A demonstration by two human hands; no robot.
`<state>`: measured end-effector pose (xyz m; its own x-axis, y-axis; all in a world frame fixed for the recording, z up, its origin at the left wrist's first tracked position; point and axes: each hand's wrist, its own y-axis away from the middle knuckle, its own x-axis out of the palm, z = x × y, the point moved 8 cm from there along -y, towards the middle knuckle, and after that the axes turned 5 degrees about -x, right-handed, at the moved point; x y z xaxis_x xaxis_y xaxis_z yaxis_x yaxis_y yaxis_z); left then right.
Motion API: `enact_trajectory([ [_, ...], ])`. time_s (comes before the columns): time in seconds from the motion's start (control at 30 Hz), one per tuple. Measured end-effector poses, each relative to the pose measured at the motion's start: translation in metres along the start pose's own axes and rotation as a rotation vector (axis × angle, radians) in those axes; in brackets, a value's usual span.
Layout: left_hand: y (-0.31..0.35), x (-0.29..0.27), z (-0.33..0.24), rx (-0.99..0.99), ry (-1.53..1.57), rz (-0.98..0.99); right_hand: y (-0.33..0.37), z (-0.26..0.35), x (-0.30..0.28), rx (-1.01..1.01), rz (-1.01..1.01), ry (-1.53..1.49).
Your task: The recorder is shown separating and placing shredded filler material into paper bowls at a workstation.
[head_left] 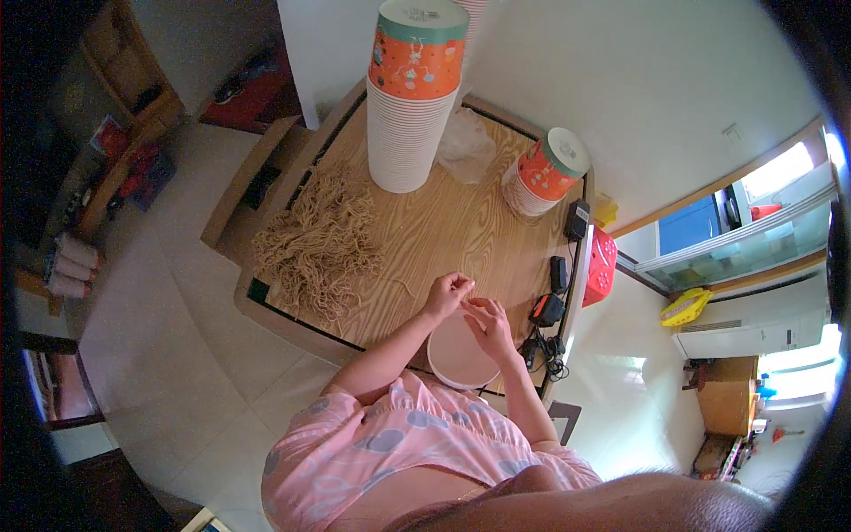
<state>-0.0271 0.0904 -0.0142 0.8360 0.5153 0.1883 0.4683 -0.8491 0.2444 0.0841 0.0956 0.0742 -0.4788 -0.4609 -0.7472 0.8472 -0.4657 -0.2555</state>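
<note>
A round white paper tub (456, 359) stands right in front of me at the near edge of the table, its pale inside showing. Over its far rim my left hand (448, 295) is closed in a pinch, fingertips toward the right. Close beside it, my right hand (490, 328) has its fingers bent together at the tub's upper right rim. Whatever the fingertips hold is too small to make out. To the left lies a loose heap of tan twine (319, 244), with a short strand (408, 288) lying near my left hand.
A tall stack of upturned tubs (408, 133) rises at the back of the wood-grain table (434, 239); a shorter stack (545, 177) stands at the far right. Between them lies a clear plastic bag (465, 146). Black adapters (558, 275) and cables (548, 355) line the right edge, beside a red container (601, 266).
</note>
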Motion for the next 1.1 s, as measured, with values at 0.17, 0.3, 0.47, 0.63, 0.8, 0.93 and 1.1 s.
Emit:
enact_trajectory([
  [0.17, -0.005, -0.005, 0.005, 0.099, -0.208, -0.051, 0.003, -0.004, -0.001, 0.024, -0.063, 0.008],
  [0.3, -0.007, -0.003, 0.011, 0.049, -0.305, -0.016, 0.007, -0.012, -0.006, 0.096, -0.171, -0.081],
  [0.47, -0.001, 0.001, -0.003, 0.098, -0.251, -0.026, 0.006, -0.019, -0.004, 0.21, -0.164, -0.154],
  [0.63, -0.001, 0.001, -0.012, 0.098, -0.153, -0.028, 0.0, -0.016, -0.001, 0.21, -0.15, -0.171],
  [0.8, 0.001, 0.0, -0.023, 0.109, -0.134, -0.033, -0.004, 0.007, -0.002, -0.012, -0.06, -0.03],
  [0.93, -0.002, -0.005, -0.016, 0.055, -0.103, -0.043, -0.003, 0.008, -0.001, -0.052, -0.051, 0.022],
  [1.1, -0.005, -0.004, -0.014, 0.045, -0.119, -0.047, 0.001, -0.001, -0.011, 0.074, -0.225, -0.024],
])
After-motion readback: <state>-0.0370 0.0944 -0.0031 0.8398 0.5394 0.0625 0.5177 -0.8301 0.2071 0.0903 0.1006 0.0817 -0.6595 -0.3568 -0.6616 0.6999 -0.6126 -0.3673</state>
